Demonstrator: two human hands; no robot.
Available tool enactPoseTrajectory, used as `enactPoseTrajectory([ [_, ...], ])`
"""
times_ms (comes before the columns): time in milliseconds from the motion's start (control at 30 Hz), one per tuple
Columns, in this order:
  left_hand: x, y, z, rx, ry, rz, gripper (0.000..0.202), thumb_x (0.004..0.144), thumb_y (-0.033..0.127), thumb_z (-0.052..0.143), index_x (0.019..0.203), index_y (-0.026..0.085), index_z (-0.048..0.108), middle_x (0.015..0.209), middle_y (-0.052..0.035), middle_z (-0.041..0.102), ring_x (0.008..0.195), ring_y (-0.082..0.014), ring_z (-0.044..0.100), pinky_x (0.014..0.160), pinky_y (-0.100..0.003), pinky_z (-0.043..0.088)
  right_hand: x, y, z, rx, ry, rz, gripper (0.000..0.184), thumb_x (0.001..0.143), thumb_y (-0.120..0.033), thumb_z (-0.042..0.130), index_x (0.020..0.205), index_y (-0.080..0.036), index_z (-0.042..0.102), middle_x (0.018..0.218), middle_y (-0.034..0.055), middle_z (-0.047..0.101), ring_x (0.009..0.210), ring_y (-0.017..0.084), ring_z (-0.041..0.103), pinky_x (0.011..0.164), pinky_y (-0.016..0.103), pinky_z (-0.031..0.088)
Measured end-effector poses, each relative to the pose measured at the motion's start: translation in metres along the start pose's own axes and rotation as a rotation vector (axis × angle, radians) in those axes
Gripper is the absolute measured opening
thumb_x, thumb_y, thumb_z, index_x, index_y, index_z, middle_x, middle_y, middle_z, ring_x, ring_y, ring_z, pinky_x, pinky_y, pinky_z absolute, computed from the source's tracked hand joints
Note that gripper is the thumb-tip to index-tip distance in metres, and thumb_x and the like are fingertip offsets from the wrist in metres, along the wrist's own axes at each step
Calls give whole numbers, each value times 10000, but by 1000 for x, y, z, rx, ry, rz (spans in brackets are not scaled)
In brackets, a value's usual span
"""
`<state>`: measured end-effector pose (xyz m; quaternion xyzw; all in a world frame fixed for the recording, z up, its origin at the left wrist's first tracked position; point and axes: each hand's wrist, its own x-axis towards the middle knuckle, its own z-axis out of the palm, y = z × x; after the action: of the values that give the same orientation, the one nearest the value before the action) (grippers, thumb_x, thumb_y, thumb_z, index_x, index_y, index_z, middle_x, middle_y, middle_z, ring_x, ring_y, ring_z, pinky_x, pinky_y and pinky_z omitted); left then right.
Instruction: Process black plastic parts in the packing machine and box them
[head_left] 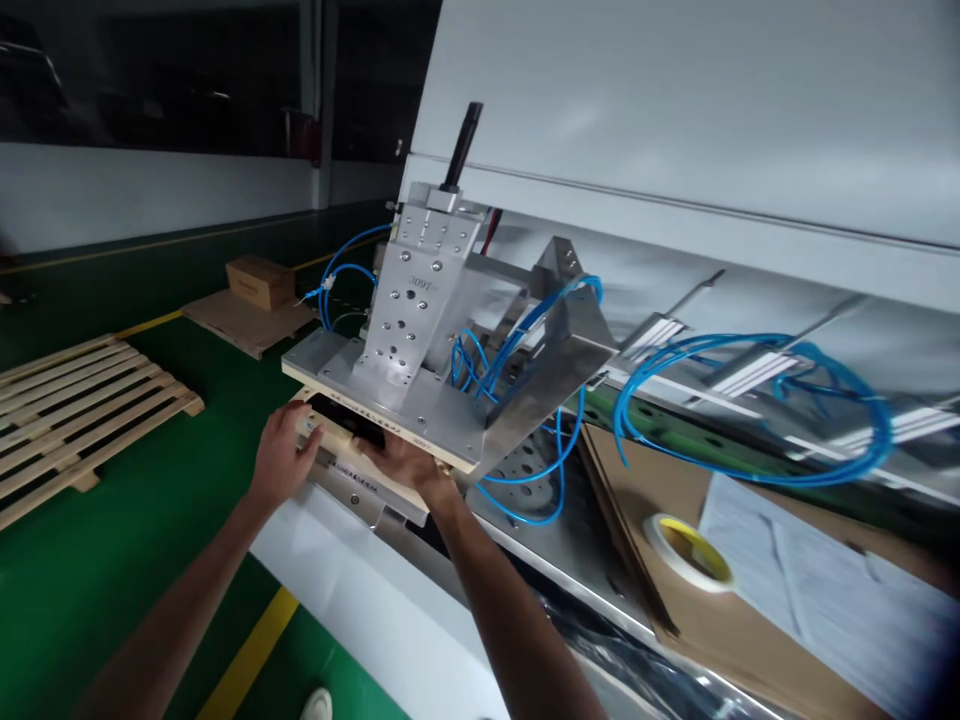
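Note:
A silver metal fixture with an upright bracket, a black rod and a top plate stands at the bench edge. In the gap under that plate lies a pale block with a dark part behind it. My left hand is closed around the block's left end, thumb toward the gap. From the other side my right hand reaches under the top plate, fingertips at the block's right end; the plate's shadow partly hides its fingers. Below both hands is the fixture's lower plate, with dark lettering.
Blue air tubing loops behind and right. A tape roll and paper sheets lie on cardboard at right. A white machine cover hangs over the bench. Left on the green floor are a wooden pallet and a carton.

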<state>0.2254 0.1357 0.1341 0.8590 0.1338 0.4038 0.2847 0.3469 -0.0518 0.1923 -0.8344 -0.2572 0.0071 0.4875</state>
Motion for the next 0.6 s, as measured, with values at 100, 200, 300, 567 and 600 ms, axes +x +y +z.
enactPoseTrajectory([
  [100, 7, -9, 11, 123, -77, 81, 422, 1047, 448, 479, 1349, 178, 597, 1376, -189, 647, 1299, -363, 605, 1104, -539, 490, -33, 14, 0, -206, -64, -93, 394, 883, -399, 773, 1211, -184, 739, 1247, 147, 754, 1273, 365, 646, 1185, 557, 431],
  [200, 8, -18, 17, 241, -142, 157, 463, 1061, 454, 446, 1388, 164, 600, 1422, -198, 640, 1381, -387, 558, 1181, -591, 409, -68, 33, -1, -593, 10, -231, 521, 968, -350, 658, 1449, -159, 602, 1472, 217, 624, 1401, 389, 535, 1215, 609, 380],
  [300, 7, -23, 16, 319, -161, 199, 506, 1078, 464, 398, 1409, 136, 595, 1463, -212, 620, 1425, -397, 524, 1230, -635, 334, -84, 43, 2, -789, 18, -298, 598, 990, -330, 615, 1532, -100, 509, 1519, 230, 586, 1411, 360, 524, 1221, 554, 390],
  [567, -44, -4, -18, 157, -37, 194, 518, 1038, 390, 543, 1481, 120, 538, 1504, -248, 567, 1490, -390, 463, 1220, -614, 390, -169, 16, 13, -561, 61, -297, 555, 1015, -365, 574, 1530, -169, 498, 1515, 174, 601, 1435, 300, 506, 1228, 528, 382],
  [600, -66, 2, -20, 130, 14, 192, 497, 1031, 365, 561, 1468, 131, 547, 1456, -244, 600, 1458, -389, 498, 1202, -613, 411, -194, 13, 12, -494, 38, -342, 527, 1010, -363, 582, 1502, -186, 518, 1471, 159, 634, 1376, 282, 555, 1200, 511, 418],
])
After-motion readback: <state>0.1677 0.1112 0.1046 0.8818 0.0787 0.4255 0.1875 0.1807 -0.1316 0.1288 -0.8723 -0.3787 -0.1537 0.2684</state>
